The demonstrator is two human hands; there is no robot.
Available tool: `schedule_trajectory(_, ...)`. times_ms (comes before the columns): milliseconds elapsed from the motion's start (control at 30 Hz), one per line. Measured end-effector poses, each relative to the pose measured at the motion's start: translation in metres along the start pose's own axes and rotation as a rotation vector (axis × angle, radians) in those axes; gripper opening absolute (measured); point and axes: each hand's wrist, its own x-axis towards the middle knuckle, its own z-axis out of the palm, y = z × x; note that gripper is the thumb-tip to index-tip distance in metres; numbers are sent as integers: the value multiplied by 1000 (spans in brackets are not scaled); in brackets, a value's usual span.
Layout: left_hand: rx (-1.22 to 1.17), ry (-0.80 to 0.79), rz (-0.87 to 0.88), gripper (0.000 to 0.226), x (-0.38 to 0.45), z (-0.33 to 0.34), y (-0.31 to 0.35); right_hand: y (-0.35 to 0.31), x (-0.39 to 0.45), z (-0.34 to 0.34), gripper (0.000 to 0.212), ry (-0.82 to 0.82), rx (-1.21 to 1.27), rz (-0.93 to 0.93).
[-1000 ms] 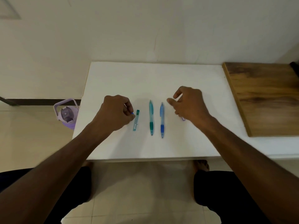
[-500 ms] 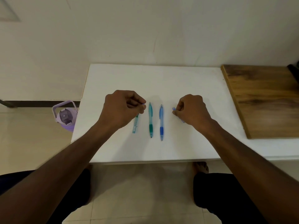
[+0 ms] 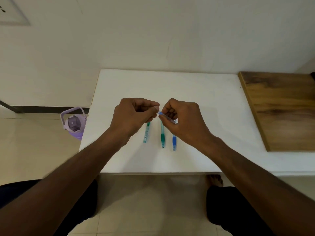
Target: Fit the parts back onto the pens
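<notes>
Both hands meet above the middle of the white table (image 3: pixel 204 92). My right hand (image 3: pixel 185 120) grips a thin, clear blue pen (image 3: pixel 167 117), which slants up to the left. My left hand (image 3: pixel 134 116) pinches a small blue cap (image 3: pixel 159 113) at that pen's upper end with thumb and forefinger. Three more lie side by side on the table beneath the hands: a thin teal pen (image 3: pixel 146 134), a pen with a green grip (image 3: pixel 162 136) and a pen with a blue grip (image 3: pixel 174 143). The hands hide their upper ends.
A wooden board (image 3: pixel 281 109) lies against the table's right side. A purple water bottle (image 3: pixel 73 124) stands on the tiled floor left of the table. A pale wall rises behind it. My knees and a bare foot show below the front edge.
My right hand closed on the thin blue pen, lifted it off the table and moved left. My left hand moved right, and the two hands now meet at the pen's end.
</notes>
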Motion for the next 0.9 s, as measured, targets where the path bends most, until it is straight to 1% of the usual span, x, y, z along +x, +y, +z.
schedule_trajectory(200,-17,-41,-8,13,0,0,-2,1,-1,1,23,-7,-31,24)
schedule_trajectory(367,-19,-44,-6,16,1,0,-2,0,-2,-1,23,11,22,65)
schedule_trajectory(500,64,-35,8,18,2,-1,-2,0,-1,-4,24,-44,-41,62)
schedule_trajectory(600,74,-39,14,16,3,-3,-2,-1,0,-5,25,-71,-62,63)
schedule_trajectory(733,73,-29,5,16,4,-3,-1,-3,0,-6,27,-56,-48,72)
schedule_trajectory(900,106,-70,7,15,3,-5,-2,-2,0,-6,25,-56,-64,63)
